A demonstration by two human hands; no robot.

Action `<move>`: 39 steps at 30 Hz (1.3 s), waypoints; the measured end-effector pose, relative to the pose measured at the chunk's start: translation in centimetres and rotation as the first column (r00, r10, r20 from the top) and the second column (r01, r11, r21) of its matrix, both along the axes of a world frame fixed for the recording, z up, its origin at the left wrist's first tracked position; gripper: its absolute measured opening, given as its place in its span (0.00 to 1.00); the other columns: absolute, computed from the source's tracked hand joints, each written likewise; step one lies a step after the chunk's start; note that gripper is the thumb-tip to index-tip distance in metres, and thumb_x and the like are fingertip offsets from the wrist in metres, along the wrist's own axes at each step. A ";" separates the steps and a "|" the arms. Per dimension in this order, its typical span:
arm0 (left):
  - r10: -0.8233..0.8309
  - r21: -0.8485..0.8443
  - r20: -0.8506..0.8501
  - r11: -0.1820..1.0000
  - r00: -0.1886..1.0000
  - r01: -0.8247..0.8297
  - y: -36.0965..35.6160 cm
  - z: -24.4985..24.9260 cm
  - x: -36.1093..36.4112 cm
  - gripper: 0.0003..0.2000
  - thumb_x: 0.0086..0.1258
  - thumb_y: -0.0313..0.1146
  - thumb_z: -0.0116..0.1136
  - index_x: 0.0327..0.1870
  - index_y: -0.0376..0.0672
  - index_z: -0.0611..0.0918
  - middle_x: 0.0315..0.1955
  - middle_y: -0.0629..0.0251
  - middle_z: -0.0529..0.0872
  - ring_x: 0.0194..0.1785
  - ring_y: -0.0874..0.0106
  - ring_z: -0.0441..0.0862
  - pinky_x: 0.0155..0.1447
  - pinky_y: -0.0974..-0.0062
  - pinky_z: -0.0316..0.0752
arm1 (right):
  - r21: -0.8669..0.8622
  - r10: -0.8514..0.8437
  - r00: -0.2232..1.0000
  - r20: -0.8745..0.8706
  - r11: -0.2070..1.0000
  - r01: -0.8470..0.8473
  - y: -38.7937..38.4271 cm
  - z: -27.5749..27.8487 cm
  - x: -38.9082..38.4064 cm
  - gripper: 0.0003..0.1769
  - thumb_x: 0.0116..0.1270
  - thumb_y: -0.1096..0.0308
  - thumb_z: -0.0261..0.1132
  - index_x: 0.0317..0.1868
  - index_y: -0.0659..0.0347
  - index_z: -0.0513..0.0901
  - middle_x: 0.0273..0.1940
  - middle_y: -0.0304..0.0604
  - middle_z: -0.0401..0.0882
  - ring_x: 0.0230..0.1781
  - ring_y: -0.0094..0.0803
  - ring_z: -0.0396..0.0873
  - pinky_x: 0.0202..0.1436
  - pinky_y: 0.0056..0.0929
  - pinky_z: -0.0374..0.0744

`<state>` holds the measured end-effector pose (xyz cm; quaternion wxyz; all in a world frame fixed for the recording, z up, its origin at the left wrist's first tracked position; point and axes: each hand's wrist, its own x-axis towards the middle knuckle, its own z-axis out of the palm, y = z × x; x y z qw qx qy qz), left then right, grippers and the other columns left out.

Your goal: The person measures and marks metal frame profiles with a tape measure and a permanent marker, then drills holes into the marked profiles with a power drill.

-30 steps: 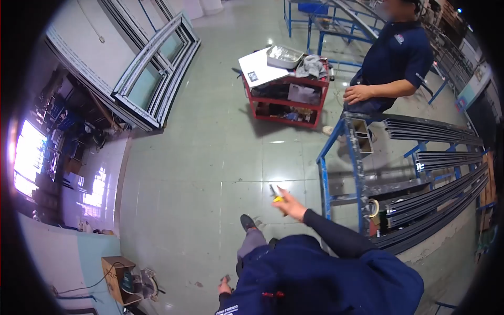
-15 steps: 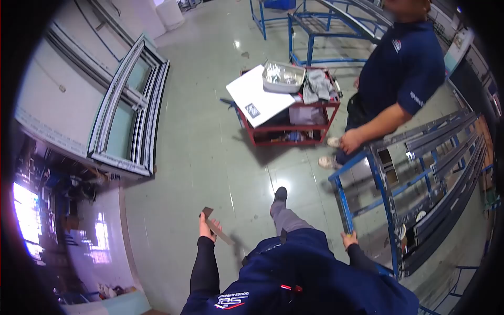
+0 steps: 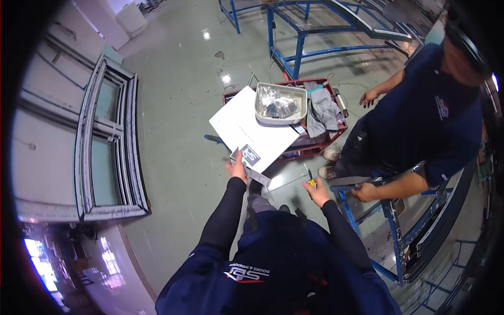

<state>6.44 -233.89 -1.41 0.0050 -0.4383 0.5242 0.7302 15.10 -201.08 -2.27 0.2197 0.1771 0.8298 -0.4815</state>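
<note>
Centrally, both hands (image 3: 239, 169) grip items just below the cart (image 3: 315, 149).
Left hand is closed on a strip (image 3: 260, 178): long axis diagonal, upper-left end by the board (image 3: 247, 126), other end pointing lower right. Right hand (image 3: 317, 191) is closed on a yellow tool (image 3: 311, 182), its shaft pointing up-frame. A co-worker's hand (image 3: 365, 192) is on the rack (image 3: 391, 226), right.

This is a window-and-door fabrication workshop. Large curved-top glazed window frames (image 3: 105, 147) lean against the wall on the left, standing on a polished tiled floor (image 3: 178, 94). Blue welded steel racks (image 3: 299, 37) fill the far end, and another blue rack (image 3: 391, 231) on the right carries long dark metal profiles (image 3: 441, 220). A red tool cart (image 3: 320, 144) holds a metal tray (image 3: 281, 118) of small parts, rags and a white board (image 3: 236, 123). A co-worker's dark blue work shirt (image 3: 420, 121) bears a company logo.
</note>
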 end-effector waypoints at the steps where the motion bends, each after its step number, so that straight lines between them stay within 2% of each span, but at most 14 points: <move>1: 0.005 -0.099 -0.054 0.995 0.999 -0.011 -2.0 -4.6 -4.0 0.51 0.60 0.58 0.73 0.78 0.46 0.55 0.68 0.49 0.71 0.65 0.52 0.74 0.55 0.46 0.75 | -0.025 -0.031 0.999 -0.029 0.999 0.030 -1.5 0.6 -1.9 0.42 0.61 0.34 0.69 0.56 0.67 0.76 0.47 0.62 0.84 0.52 0.52 0.83 0.55 0.43 0.78; 2: 0.002 -0.191 -0.104 0.981 0.995 -0.022 -3.6 -9.5 -7.7 0.52 0.59 0.56 0.74 0.78 0.43 0.56 0.67 0.46 0.72 0.65 0.51 0.74 0.59 0.47 0.74 | -0.007 -0.047 0.999 -0.026 0.999 0.047 -2.5 0.4 -3.0 0.42 0.62 0.34 0.69 0.55 0.67 0.76 0.47 0.62 0.85 0.51 0.52 0.83 0.55 0.43 0.78; 4: -0.046 -0.437 0.035 0.898 0.998 0.056 -3.3 -3.8 -12.7 0.50 0.59 0.51 0.75 0.77 0.40 0.58 0.66 0.42 0.73 0.66 0.51 0.75 0.67 0.54 0.72 | 0.036 -0.070 0.998 -0.010 0.997 0.070 -4.1 0.5 -4.9 0.42 0.62 0.34 0.69 0.55 0.67 0.76 0.47 0.60 0.85 0.51 0.52 0.83 0.55 0.43 0.78; 8: -0.067 -0.580 0.227 0.792 0.972 0.190 -3.9 -1.7 -21.7 0.50 0.57 0.54 0.75 0.76 0.41 0.59 0.66 0.32 0.66 0.66 0.41 0.73 0.70 0.54 0.70 | 0.144 -0.205 0.970 0.132 0.972 0.186 -4.0 -6.0 -1.5 0.46 0.60 0.33 0.69 0.63 0.67 0.75 0.59 0.66 0.81 0.64 0.57 0.78 0.66 0.42 0.75; 12: -0.322 -0.424 0.241 0.814 0.916 0.398 -3.0 -4.3 -26.9 0.55 0.59 0.60 0.73 0.80 0.42 0.54 0.68 0.28 0.64 0.72 0.40 0.66 0.75 0.53 0.64 | 0.369 -0.385 0.843 0.376 0.897 0.244 -4.4 -5.7 3.5 0.48 0.57 0.32 0.70 0.62 0.68 0.74 0.59 0.62 0.82 0.64 0.55 0.78 0.67 0.41 0.75; 16: -0.439 -0.527 0.039 0.754 0.898 0.392 -3.6 -6.8 -26.6 0.51 0.64 0.55 0.71 0.79 0.35 0.56 0.66 0.29 0.72 0.69 0.43 0.73 0.73 0.59 0.67 | 0.408 -0.506 0.770 0.388 0.844 0.349 -4.3 -9.0 9.4 0.42 0.60 0.37 0.72 0.56 0.67 0.73 0.42 0.52 0.84 0.45 0.44 0.83 0.46 0.40 0.82; 20: -0.383 -0.447 -0.007 0.828 0.924 0.339 -5.8 -9.4 -24.5 0.48 0.68 0.37 0.70 0.80 0.33 0.48 0.61 0.35 0.78 0.62 0.55 0.79 0.69 0.63 0.71 | 0.270 -0.608 0.684 0.403 0.793 0.546 -6.5 -8.0 7.9 0.37 0.61 0.39 0.73 0.51 0.65 0.73 0.36 0.45 0.80 0.33 0.37 0.82 0.27 0.38 0.82; 22: -0.340 -0.140 -0.025 0.932 0.940 0.334 -7.1 -9.7 -24.2 0.46 0.69 0.36 0.69 0.79 0.33 0.48 0.55 0.41 0.82 0.53 0.61 0.83 0.58 0.65 0.77 | 0.219 -0.648 0.673 0.357 0.758 0.614 -8.8 -7.3 4.7 0.36 0.62 0.40 0.73 0.51 0.65 0.73 0.35 0.44 0.79 0.28 0.34 0.80 0.26 0.35 0.81; 26: -0.450 0.032 0.075 0.893 0.890 0.449 -8.9 -11.0 -24.6 0.22 0.71 0.40 0.68 0.58 0.43 0.70 0.34 0.64 0.82 0.30 0.75 0.77 0.34 0.72 0.77 | -0.115 -0.531 0.761 0.374 0.787 0.606 -13.5 -2.1 -6.9 0.41 0.65 0.43 0.73 0.63 0.69 0.72 0.34 0.43 0.78 0.27 0.30 0.79 0.21 0.28 0.75; 27: -0.523 0.084 0.104 0.852 0.846 0.516 -9.3 -11.3 -24.9 0.13 0.75 0.41 0.64 0.43 0.47 0.71 0.33 0.68 0.79 0.32 0.75 0.77 0.39 0.69 0.80 | -0.118 -0.472 0.796 0.379 0.828 0.548 -14.5 -1.2 -9.9 0.39 0.64 0.41 0.72 0.59 0.67 0.75 0.39 0.47 0.81 0.33 0.32 0.82 0.31 0.30 0.79; 30: -0.569 0.191 0.045 0.812 0.821 0.552 -9.9 -10.7 -25.3 0.11 0.78 0.38 0.58 0.40 0.48 0.69 0.33 0.69 0.77 0.36 0.76 0.76 0.47 0.66 0.83 | -0.061 -0.228 0.960 0.165 0.969 0.241 -16.6 -3.8 -15.4 0.41 0.62 0.37 0.71 0.59 0.66 0.78 0.49 0.56 0.85 0.49 0.43 0.85 0.54 0.34 0.81; 34: -0.572 0.259 -0.086 0.778 0.816 0.572 -10.6 -7.6 -24.8 0.05 0.80 0.34 0.51 0.49 0.49 0.70 0.38 0.69 0.76 0.40 0.73 0.78 0.53 0.62 0.83 | 0.020 -0.153 0.981 0.121 0.988 0.152 -20.1 2.9 -22.2 0.43 0.59 0.40 0.74 0.61 0.67 0.75 0.53 0.62 0.83 0.57 0.53 0.82 0.61 0.40 0.78; 36: -0.579 0.312 -0.106 0.753 0.809 0.580 -12.7 -8.2 -23.4 0.11 0.82 0.37 0.46 0.61 0.50 0.70 0.54 0.63 0.81 0.55 0.63 0.82 0.59 0.54 0.79 | 0.013 -0.145 0.989 0.015 0.989 0.145 -22.2 6.0 -23.9 0.41 0.58 0.44 0.77 0.60 0.67 0.75 0.53 0.62 0.83 0.56 0.55 0.82 0.61 0.42 0.78; 39: -0.508 0.505 -0.150 0.698 0.848 0.507 -13.3 -5.1 -21.2 0.20 0.84 0.46 0.40 0.70 0.50 0.68 0.63 0.61 0.80 0.63 0.59 0.80 0.60 0.51 0.77 | 0.085 0.002 0.929 -0.369 0.996 0.032 -25.7 7.7 -25.6 0.37 0.55 0.52 0.79 0.59 0.64 0.76 0.53 0.58 0.81 0.55 0.55 0.80 0.61 0.45 0.77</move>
